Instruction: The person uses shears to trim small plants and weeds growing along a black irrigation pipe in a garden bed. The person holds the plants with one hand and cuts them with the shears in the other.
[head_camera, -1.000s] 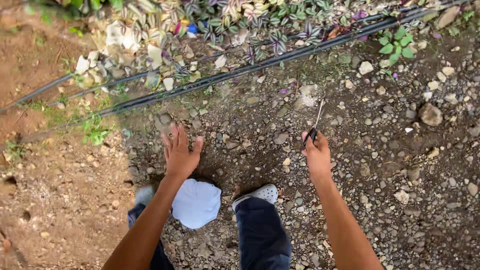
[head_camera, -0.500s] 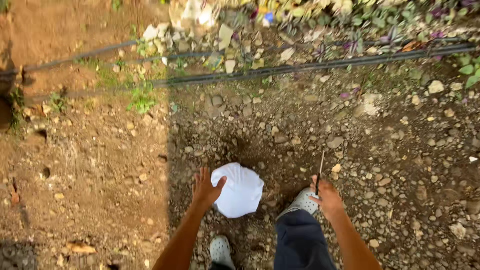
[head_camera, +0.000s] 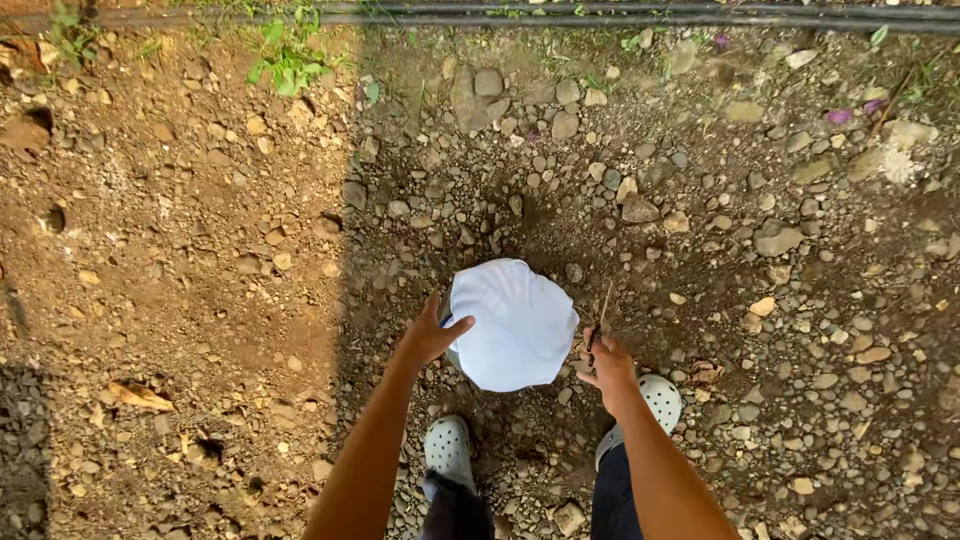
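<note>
A white rounded cloth-like bundle (head_camera: 515, 320) sits in front of my feet over the gravel. My left hand (head_camera: 430, 335) rests against its left edge with the fingers spread and the thumb lying on the white surface. My right hand (head_camera: 607, 365) is just right of the bundle, closed around the dark handle of a thin, blade-like tool (head_camera: 603, 308) that points away from me. My two white clogs (head_camera: 447, 445) (head_camera: 660, 398) and dark trouser legs show below the hands.
The ground is loose gravel and stones (head_camera: 770, 240) in shade on the right and sunlit reddish dirt (head_camera: 170, 260) on the left. Dark pipes (head_camera: 600, 14) run along the top edge, with a small green weed (head_camera: 285, 60) beside them.
The view has moved forward and tilted down; the pipes and plants slid to the top edge. My left hand came down onto the white bundle, and my right hand drew close beside it.
</note>
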